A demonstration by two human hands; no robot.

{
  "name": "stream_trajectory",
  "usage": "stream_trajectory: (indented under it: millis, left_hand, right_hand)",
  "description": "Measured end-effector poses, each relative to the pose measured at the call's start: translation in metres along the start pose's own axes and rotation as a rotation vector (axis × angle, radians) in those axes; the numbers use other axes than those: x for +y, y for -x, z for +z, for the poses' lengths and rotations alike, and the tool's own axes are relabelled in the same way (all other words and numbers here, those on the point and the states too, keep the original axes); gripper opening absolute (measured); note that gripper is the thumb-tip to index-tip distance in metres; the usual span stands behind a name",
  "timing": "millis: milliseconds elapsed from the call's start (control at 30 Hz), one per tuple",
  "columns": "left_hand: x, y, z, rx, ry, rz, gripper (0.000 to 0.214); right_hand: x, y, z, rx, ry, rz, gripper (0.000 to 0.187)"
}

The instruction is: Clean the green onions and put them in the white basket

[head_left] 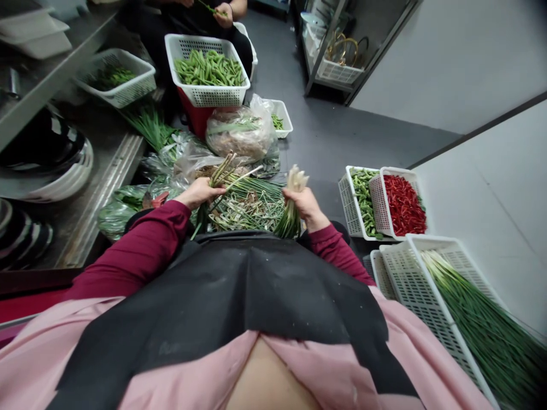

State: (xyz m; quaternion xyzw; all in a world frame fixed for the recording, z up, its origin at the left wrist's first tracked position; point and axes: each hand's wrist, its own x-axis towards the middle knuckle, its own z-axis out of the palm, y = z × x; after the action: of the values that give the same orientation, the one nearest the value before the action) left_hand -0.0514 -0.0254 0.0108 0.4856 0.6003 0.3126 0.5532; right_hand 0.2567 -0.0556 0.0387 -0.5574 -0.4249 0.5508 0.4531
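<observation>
My left hand is closed round a few green stalks whose cut ends point up and away. In my right hand a tight bunch of chives is gripped, pale root ends up and green leaves hanging down. Between both hands, on the floor in front of my black apron, lies a heap of trimmed chive scraps.
White basket of cleaned chives at right. Baskets of green chillies and red chillies beyond it. Plastic bags of greens ahead. Another person's hand works over a basket of green beans. Steel shelf with bowls at left.
</observation>
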Motion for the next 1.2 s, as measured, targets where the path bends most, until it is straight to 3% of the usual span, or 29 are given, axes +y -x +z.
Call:
stream_trajectory:
  millis: [133, 367, 467, 600, 700, 867, 1033, 1200]
  left_hand:
    - [0.016, 0.008, 0.012, -0.025, -0.004, 0.04, 0.029]
    - [0.039, 0.027, 0.054, -0.156, -0.009, 0.089, 0.024]
    - [0.044, 0.031, 0.067, -0.303, 0.064, 0.039, 0.027]
    - [0.049, 0.028, 0.066, -0.44, 0.368, 0.013, 0.037]
    - [0.053, 0.022, 0.063, -0.45, 0.548, 0.009, 0.041]
    - [0.058, 0.02, 0.076, -0.461, 0.638, -0.056, 0.044]
    - [0.06, 0.024, 0.087, -0.373, 0.611, -0.121, 0.039]
    - [0.054, 0.026, 0.098, -0.254, 0.608, -0.035, 0.034]
  right_hand:
    - [0.021, -0.003, 0.022, 0.013, 0.046, 0.003, 0.021]
    - [-0.002, -0.002, 0.041, -0.027, -0.235, -0.013, 0.04]
    - [-0.008, -0.001, 0.041, 0.009, -0.326, 0.022, 0.037]
    - [-0.013, 0.002, 0.026, 0.035, -0.379, 0.051, 0.036]
    - [-0.016, 0.01, 0.025, -0.082, -0.361, 0.02, 0.036]
    - [-0.008, 0.022, 0.056, -0.245, -0.213, -0.059, 0.032]
    - [0.0, 0.018, 0.07, -0.19, -0.187, -0.13, 0.034]
    - [0.007, 0.01, 0.069, -0.106, -0.036, -0.186, 0.033]
